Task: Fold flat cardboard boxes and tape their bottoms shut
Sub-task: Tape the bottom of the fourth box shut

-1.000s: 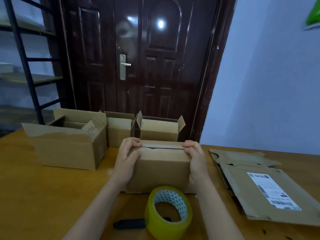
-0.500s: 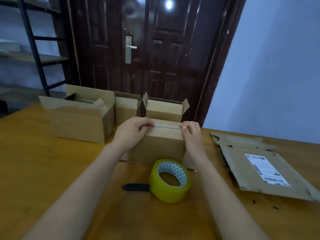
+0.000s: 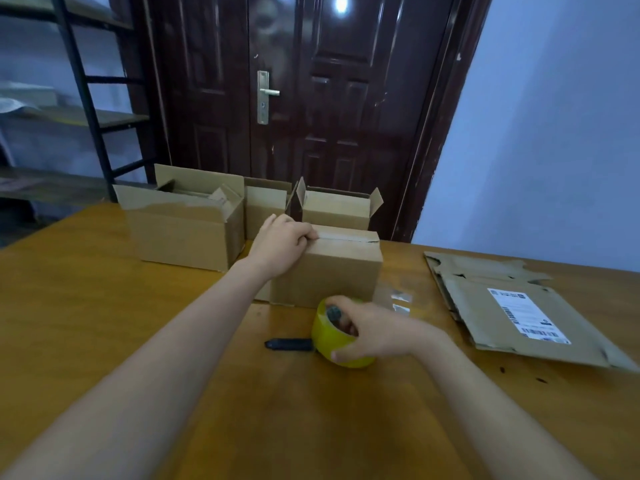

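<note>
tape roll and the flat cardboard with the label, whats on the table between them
In the head view, only the right hand gripping the tape roll and bare table before the flat cardboard.

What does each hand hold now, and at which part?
The right hand grips the tape roll around its rim, thumb on the near side. The left hand holds the box at its top left edge.

Hands apart — left hand (image 3: 282, 244) on box (image 3: 332, 271), right hand (image 3: 372, 329) on tape roll (image 3: 327, 341)

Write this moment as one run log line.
left hand: holds box flaps shut | right hand: grips yellow tape roll | seam: untaped
</note>
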`<action>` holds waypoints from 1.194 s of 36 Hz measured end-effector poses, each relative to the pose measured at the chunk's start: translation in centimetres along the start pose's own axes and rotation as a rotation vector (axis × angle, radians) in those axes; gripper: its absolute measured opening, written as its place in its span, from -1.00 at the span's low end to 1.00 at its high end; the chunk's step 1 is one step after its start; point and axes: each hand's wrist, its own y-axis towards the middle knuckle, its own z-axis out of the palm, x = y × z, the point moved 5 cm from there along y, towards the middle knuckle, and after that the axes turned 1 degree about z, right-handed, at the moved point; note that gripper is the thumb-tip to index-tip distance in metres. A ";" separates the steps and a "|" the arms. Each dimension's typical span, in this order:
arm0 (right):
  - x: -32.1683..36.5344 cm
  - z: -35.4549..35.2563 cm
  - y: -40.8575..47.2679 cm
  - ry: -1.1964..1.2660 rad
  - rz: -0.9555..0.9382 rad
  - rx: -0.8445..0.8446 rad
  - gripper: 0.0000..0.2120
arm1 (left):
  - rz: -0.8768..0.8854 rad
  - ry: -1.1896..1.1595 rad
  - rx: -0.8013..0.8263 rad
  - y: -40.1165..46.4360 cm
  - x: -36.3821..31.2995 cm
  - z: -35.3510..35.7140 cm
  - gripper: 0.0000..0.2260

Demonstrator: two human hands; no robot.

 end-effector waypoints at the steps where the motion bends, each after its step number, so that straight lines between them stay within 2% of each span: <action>1: 0.0 0.3 0.1 -0.047 0.015 -0.017 -0.18 | 0.001 0.013 -0.001 0.0 -0.1 0.0 -0.70; 7: 0.7 0.7 -0.5 -0.094 0.003 -0.093 -0.19 | -0.026 0.005 0.021 -0.2 -0.2 -0.2 -0.70; 12: 0.6 -1.1 -1.8 0.099 -0.027 -0.237 -0.15 | -0.044 -0.042 0.043 -0.1 0.1 -0.2 -0.74; 16: 1.7 -4.4 -4.1 0.129 -0.133 -0.401 -0.19 | -0.074 -0.228 0.019 0.1 0.7 0.1 -0.82; 19: 2.6 -7.4 -5.5 0.154 -0.174 -0.585 -0.16 | -0.137 -0.389 0.007 0.1 1.3 0.4 -0.72; 22: 2.9 -9.9 -5.4 0.042 -0.158 -0.805 -0.04 | -0.166 -0.433 0.013 0.1 1.6 1.1 -0.68; 25: 2.9 -11.7 -3.7 -0.166 -0.052 -0.965 -0.12 | -0.179 -0.433 0.006 -0.1 1.5 1.3 -0.66; 28: 2.7 -12.0 -0.8 -0.393 0.038 -1.017 -0.18 | -0.220 -0.504 0.004 -0.4 1.5 1.4 -0.69; 33: 2.1 -11.7 2.8 -0.586 0.025 -1.140 -0.04 | -0.240 -0.636 -0.039 -0.6 1.4 1.3 -0.73; 35: 2.0 -11.2 3.9 -0.609 0.004 -1.135 -0.02 | -0.242 -0.681 -0.020 -0.3 1.6 1.4 -0.64; 39: 1.9 -10.4 4.8 -0.572 -0.080 -1.186 -0.06 | -0.328 -0.786 -0.061 0.6 2.0 1.6 -0.34; 43: 2.2 -9.9 5.1 -0.519 -0.169 -1.282 -0.09 | -0.393 -0.814 -0.077 0.9 2.1 1.5 -0.31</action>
